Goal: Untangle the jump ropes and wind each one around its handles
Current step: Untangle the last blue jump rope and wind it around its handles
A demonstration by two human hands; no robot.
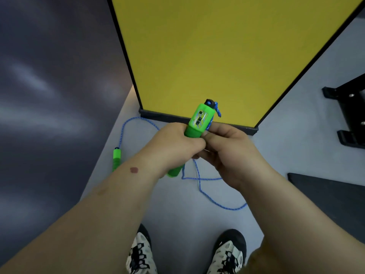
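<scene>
I judge the blue rope (pixel 199 184) light, limp and quick to kink, while the green handle (pixel 198 121) is rigid plastic, so I would take hold on the handle's barrel and guide the cord near its cap. My left hand (pixel 177 143) has its fingers curled round that barrel, the counter window facing up, directly in front of the yellow panel (pixel 217 56). My right hand (pixel 227 153) meets it from the side, thumb and fingers closed against the handle and the cord there. Below the panel's base the rope trails in crossed loops over the floor to the second handle (pixel 116 158), lying to the panel's left.
</scene>
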